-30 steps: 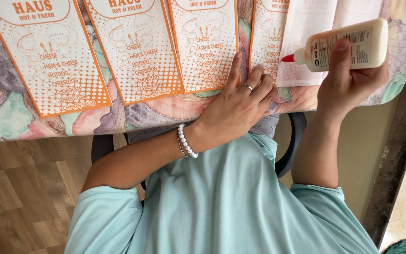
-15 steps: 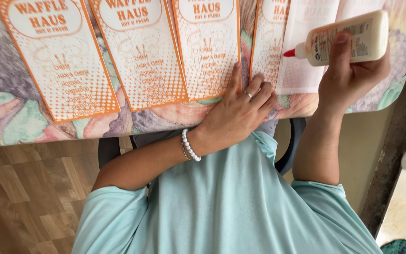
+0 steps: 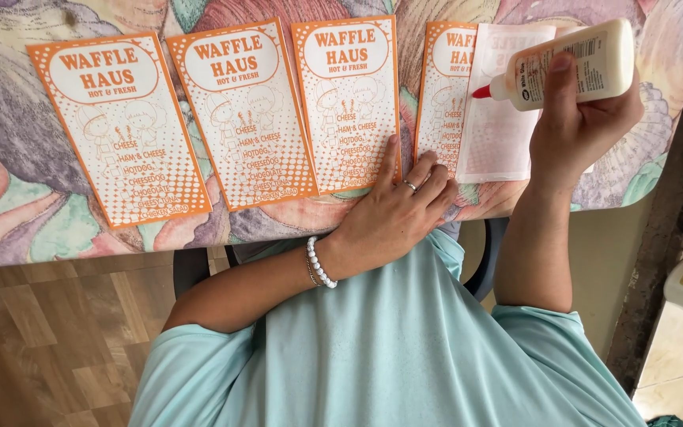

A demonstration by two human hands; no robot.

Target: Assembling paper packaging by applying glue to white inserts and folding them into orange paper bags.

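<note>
4 flyers [image 3: 247,111] crowd table [image 3: 9,198], floor open

Right hand [image 3: 575,130] grips white glue bottle [image 3: 567,65], red tip pointing left over face-down white sheet [image 3: 499,134]. Left hand [image 3: 393,217] flat on table edge, fingers touching orange-printed cards [image 3: 349,103]. Floral tablecloth [image 3: 9,182] underneath.

Orange-and-white dotted cards [image 3: 245,111], cream red-tipped glue bottle [image 3: 571,63]

Four menus [image 3: 247,115] lay in a row on the table [image 3: 9,182]; a sheet [image 3: 499,119] overlapped the rightmost, under my glue bottle [image 3: 571,63].
</note>
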